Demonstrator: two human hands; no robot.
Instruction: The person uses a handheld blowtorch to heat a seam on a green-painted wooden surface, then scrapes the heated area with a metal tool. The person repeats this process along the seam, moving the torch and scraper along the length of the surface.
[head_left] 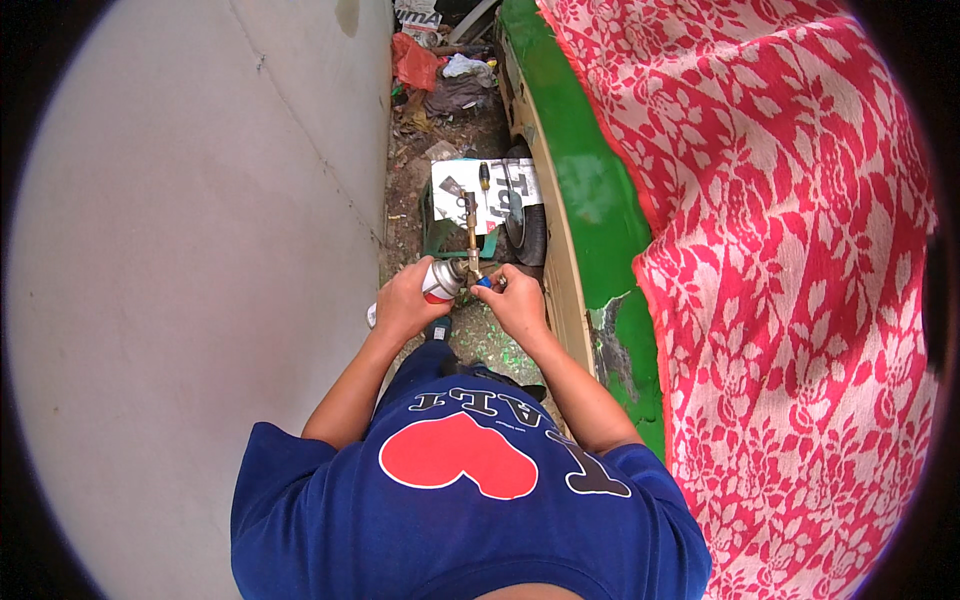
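Observation:
My left hand is wrapped around a white and red gas canister, which lies tilted with its top toward the right. A blowtorch head with a brass-coloured tube is fitted to it, its nozzle pointing away from me. My right hand pinches a small blue knob at the torch's base. No flame shows at the nozzle. Just beyond it, a putty knife and a screwdriver with a yellow and black handle lie on a white printed board.
A green stool or crate supports the board. On the left runs a pale wall; on the right stands a green vehicle panel with a chipped patch, partly under a red patterned cloth. A tyre and rubbish lie ahead.

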